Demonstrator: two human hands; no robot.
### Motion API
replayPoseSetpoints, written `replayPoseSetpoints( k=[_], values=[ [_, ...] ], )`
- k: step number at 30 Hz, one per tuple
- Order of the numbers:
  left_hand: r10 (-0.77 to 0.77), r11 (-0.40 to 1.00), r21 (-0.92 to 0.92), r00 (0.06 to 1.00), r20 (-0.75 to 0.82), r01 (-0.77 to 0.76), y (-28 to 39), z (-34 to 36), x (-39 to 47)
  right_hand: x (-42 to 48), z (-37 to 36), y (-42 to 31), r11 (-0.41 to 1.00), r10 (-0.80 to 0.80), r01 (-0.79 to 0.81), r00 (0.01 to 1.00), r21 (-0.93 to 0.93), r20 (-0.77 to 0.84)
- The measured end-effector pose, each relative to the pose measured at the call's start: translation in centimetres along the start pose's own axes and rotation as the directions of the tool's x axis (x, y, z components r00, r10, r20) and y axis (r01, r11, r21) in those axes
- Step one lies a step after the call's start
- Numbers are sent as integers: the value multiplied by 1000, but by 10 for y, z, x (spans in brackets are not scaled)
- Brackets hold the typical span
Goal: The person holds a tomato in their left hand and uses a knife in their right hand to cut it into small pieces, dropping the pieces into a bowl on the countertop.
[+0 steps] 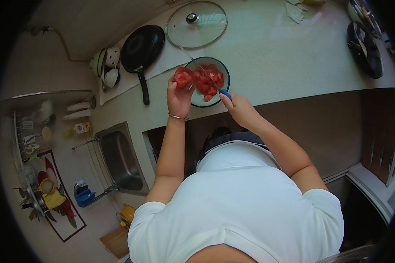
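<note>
In my left hand (180, 100) is a cut red tomato (183, 77), held over the left rim of a clear glass bowl (197, 100). Several chunks of tomato (208, 82) lie in the bowl. My right hand (242, 108) grips the blue handle of a knife (225, 95) at the bowl's right side. Its long thin blade slants up and left across the bowl, passing just right of the held tomato. Whether the blade touches the tomato pieces, I cannot tell.
A black frying pan (143, 49) and a glass lid (197, 31) lie behind the bowl. Farther left are stacked bowls (111, 77) and a steel sink (121, 161). Another dark pan (365, 56) stands at the far right of the counter (283, 56).
</note>
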State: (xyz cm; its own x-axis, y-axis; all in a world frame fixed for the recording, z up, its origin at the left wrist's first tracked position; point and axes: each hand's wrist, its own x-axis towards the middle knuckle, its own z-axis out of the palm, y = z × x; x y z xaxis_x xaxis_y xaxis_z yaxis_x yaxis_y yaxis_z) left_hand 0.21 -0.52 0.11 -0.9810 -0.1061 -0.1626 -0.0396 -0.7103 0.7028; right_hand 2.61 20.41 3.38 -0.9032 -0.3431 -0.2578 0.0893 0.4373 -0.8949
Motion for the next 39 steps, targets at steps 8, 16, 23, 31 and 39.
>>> replayPoseSetpoints(
  k=[8, 16, 23, 31, 39],
  values=[
    [-285, 946, -144, 957, 55, 290, 11, -9, 8, -12, -12, -16, 1000, -22, 21, 999, 8, 38],
    [-307, 950, -76, 948, -81, 301, 13, 1, 9, -24, -11, -30, 997, -77, 78, 989, -3, 126],
    [-169, 957, 203, 966, -196, 208, 4, -1, 8, -23, -4, -29, 991, -60, 69, 995, -116, 76],
    [82, 870, 490, 959, -271, 64, -1, -1, 7, -23, -2, -24, 984, -40, 53, 996, -167, 80],
    [281, 748, 656, 945, -167, -106, -11, 6, 6, -18, -3, -26, 987, -24, 38, 995, -159, 93]
  ],
)
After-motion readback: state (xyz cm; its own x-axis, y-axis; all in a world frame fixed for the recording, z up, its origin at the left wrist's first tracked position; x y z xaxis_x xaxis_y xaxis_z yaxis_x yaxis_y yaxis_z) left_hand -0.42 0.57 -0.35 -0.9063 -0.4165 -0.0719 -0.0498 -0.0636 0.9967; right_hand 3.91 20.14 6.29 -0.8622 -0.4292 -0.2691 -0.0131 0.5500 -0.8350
